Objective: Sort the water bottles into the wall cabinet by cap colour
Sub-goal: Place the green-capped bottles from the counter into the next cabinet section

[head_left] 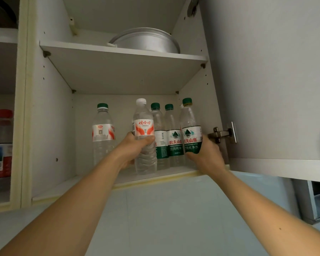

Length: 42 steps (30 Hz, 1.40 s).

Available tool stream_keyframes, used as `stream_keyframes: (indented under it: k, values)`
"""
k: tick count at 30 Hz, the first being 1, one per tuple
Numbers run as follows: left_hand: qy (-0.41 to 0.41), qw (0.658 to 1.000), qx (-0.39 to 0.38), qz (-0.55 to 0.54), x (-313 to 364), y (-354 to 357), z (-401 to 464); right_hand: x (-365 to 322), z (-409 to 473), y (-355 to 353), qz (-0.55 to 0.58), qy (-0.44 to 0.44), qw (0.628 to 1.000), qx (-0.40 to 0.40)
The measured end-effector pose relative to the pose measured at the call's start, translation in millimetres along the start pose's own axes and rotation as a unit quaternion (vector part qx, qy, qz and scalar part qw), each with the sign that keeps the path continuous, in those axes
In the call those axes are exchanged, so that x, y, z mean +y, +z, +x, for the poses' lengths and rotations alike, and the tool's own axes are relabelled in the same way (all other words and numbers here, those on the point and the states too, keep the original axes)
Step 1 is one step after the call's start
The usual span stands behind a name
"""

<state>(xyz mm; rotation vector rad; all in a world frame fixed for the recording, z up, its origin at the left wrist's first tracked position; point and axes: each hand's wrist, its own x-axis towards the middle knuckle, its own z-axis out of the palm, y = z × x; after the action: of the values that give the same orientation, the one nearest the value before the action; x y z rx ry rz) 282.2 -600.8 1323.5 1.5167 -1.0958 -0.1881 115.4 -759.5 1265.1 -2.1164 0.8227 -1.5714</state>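
**Between both hands: two upright bottles on the lower shelf**

Left hand (135, 145) grips the white-capped bottle (144, 137); right hand (205, 154) grips a green-capped bottle (190, 130). Both stand upright, long axes vertical. Two green-capped bottles (166, 135) stand between the grips. Left of the left fingers, apart, stands a lone green-capped bottle (103, 133). Judgement: the white cap sits among greens.

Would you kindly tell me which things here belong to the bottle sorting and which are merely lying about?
Job:
white-capped bottle in left hand
green-capped bottle in right hand
three shelved green-capped bottles
wall cabinet

Lying about:
metal pot
red-capped container
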Motion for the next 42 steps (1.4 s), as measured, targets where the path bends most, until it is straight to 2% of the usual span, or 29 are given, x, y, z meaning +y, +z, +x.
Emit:
stream_keyframes:
  k: [15, 22, 25, 27, 30, 32, 34, 38, 40, 42]
  values:
    - [0.011, 1.000, 0.006, -0.007, -12.6, 13.7, 20.0, 4.7, -0.6, 11.0, -0.046, 0.016, 0.998, 0.046]
    - [0.070, 0.986, 0.034, 0.145, -13.4, 12.6, -3.2, 4.3, -10.6, 5.5, -0.017, -0.011, 0.997, 0.075]
    - [0.124, 0.962, 0.118, 0.211, -2.3, 0.1, -22.5, 2.6, -13.3, 1.0, 0.002, -0.022, 0.996, 0.085]
    - [0.183, 0.932, 0.188, 0.250, 5.5, -15.0, -36.5, -1.2, -19.6, -0.4, 0.009, -0.032, 0.995, 0.093]
    - [0.279, 0.871, 0.283, 0.287, 10.2, -43.8, -50.0, -16.6, -34.7, 5.3, 0.017, -0.106, 0.985, 0.134]
    - [0.285, 0.845, 0.321, 0.320, 6.5, -60.1, -50.5, -36.4, -41.3, 15.5, 0.040, -0.165, 0.979, 0.114]
    - [0.233, 0.857, 0.331, 0.319, -2.6, -68.7, -46.5, -59.4, -41.9, 29.2, 0.064, -0.187, 0.978, 0.064]
    - [0.093, 0.925, 0.278, 0.243, -27.6, -69.5, -38.0, -90.7, -33.9, 54.4, 0.080, -0.134, 0.988, -0.016]
    - [0.085, 0.949, 0.237, 0.189, -36.5, -68.2, -35.2, -97.7, -31.1, 62.4, 0.077, -0.094, 0.991, -0.048]
    - [0.086, 0.952, 0.231, 0.180, -39.0, -69.5, -35.2, -101.2, -28.9, 68.3, 0.040, -0.077, 0.995, -0.055]
